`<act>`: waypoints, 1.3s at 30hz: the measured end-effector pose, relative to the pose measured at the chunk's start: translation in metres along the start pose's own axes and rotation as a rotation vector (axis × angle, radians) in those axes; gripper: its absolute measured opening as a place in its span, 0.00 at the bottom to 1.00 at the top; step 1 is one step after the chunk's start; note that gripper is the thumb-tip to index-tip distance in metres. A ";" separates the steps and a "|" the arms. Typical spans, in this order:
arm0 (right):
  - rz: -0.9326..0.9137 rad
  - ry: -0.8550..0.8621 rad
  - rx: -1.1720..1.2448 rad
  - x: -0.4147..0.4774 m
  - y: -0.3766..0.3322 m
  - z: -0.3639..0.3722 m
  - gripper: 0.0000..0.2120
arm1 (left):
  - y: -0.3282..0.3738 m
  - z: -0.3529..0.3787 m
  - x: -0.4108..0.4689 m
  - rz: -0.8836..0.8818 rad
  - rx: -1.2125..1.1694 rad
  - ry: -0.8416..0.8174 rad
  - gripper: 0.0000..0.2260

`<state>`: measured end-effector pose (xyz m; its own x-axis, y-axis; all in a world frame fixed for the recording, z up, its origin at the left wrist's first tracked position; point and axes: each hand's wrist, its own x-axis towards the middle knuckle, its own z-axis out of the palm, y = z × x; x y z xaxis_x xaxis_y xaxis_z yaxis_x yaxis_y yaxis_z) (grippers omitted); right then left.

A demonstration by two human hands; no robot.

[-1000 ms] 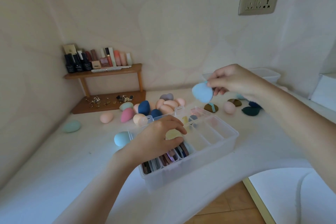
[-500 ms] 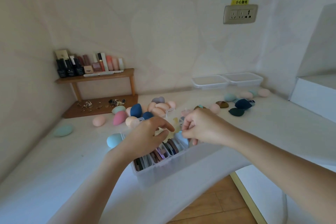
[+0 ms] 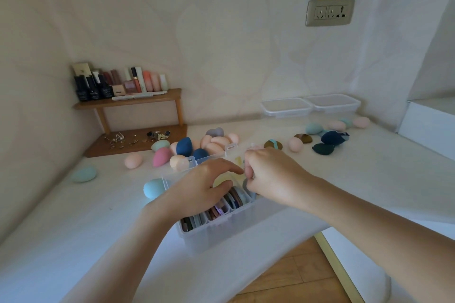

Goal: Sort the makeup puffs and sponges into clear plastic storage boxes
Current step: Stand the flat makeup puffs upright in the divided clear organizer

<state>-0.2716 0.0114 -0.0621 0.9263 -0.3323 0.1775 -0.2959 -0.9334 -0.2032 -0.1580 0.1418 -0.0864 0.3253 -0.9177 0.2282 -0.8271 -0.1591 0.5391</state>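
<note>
The clear plastic divided storage box (image 3: 222,225) sits at the front edge of the white counter (image 3: 73,216), its long axis running from near left to far right, with flat round puffs (image 3: 221,205) standing on edge in its near compartments. Half a second ago the hands were slightly apart over it; now they have closed together, the left hand (image 3: 199,192) curled with thumb and fingers around a pale yellow puff (image 3: 221,183), the right hand (image 3: 273,177) knuckles-up with fingertips pinched down into the box. What the right hand grips is hidden; a second ago it carried a light blue teardrop sponge, which no longer shows. The far compartments are covered by both hands. Just left of the box lies a pale blue egg-shaped sponge (image 3: 154,188); behind it a cluster of peach, navy and pink sponges (image 3: 197,147). Two empty clear lidded boxes (image 3: 310,106) stand against the back wall, and a wooden two-tier shelf (image 3: 130,128) of cosmetics fills the corner
</note>
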 end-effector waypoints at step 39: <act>0.185 -0.093 -0.145 0.134 0.129 0.035 0.08 | -0.001 0.010 0.002 0.050 0.067 -0.184 0.11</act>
<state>-0.1775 -0.1484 -0.0981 0.8689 -0.4915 0.0589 -0.4865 -0.8698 -0.0826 -0.1611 0.1364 -0.0947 0.1988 -0.9751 0.0981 -0.8706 -0.1297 0.4746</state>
